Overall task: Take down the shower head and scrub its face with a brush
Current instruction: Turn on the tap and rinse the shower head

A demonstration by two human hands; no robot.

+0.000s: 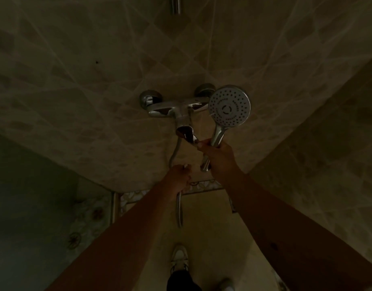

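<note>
Two hands, right gripping shower head, no legible writing

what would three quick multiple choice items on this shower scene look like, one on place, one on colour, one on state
1. Where is the shower head?
A. on the floor
B. in the right hand, beside the tap
C. hooked high on the wall

2. What colour is its handle?
A. shiny silver
B. red
C. black

3. What is the left hand doing?
A. hanging open
B. pressing the wall
C. closed around the hose

Answers: B, the right hand grips the handle next to the tap; A, the handle gleams like chrome; C, the left hand is wrapped around the hose.
</note>
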